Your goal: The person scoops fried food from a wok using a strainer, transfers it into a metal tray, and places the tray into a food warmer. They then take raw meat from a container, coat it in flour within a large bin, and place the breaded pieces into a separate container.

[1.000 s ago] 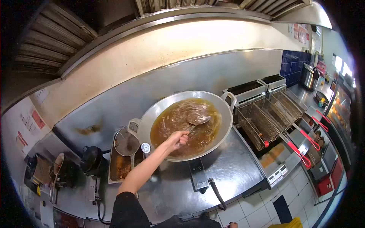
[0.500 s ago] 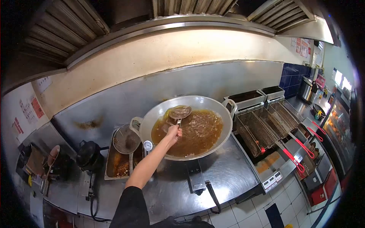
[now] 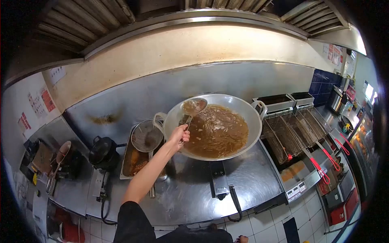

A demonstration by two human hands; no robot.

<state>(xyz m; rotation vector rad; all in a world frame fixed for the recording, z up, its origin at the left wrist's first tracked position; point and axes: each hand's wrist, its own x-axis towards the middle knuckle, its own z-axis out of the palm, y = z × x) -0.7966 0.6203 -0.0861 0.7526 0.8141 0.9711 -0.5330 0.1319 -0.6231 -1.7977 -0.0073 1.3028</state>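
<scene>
1 ladle [image 3: 195,106] over left side of wok [image 3: 227,100], fill unclear | left hand [image 3: 179,135] clenched round it | right hand [image 3: 243,239] nearside of wok, cut off, can't tell grip

On the burner's front block [image 3: 220,183], just below the wok [image 3: 254,125], a small, blurred brand name appears to read "Rinnai". The red-and-white notices [image 3: 47,100] on the wall far left of the wok, the posters [image 3: 334,53] to its upper right and the fryer displays [image 3: 296,191] to its lower right are too small to read.
</scene>
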